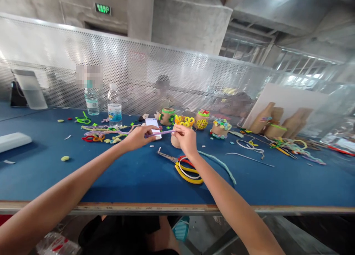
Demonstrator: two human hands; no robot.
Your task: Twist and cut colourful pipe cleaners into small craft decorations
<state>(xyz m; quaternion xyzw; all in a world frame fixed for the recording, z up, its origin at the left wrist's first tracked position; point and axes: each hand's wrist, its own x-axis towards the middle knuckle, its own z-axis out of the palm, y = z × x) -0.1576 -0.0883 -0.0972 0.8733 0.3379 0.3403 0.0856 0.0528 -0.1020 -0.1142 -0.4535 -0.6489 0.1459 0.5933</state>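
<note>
A purple pipe cleaner [166, 132] is stretched between my two hands above the blue table. My left hand [141, 136] pinches one end, and my right hand [185, 137] pinches the other. Just behind my right hand stands a brown jar [175, 141] topped with yellow pipe-cleaner loops [184, 121], partly hidden by the hand. A phone [152, 124] with a lit screen is behind my left hand. Below my right hand lie scissors [191, 175] with yellow and red handles, their blades pointing left.
Decorated jars [202, 120] stand along the back, near a water bottle [115, 112]. Loose pipe cleaners [104, 131] lie at left. A light blue strip [222, 164] curves right of the scissors. Brown bottles [263, 118] lean against a white board [277, 96]. A perforated metal screen [133, 77] bounds the table.
</note>
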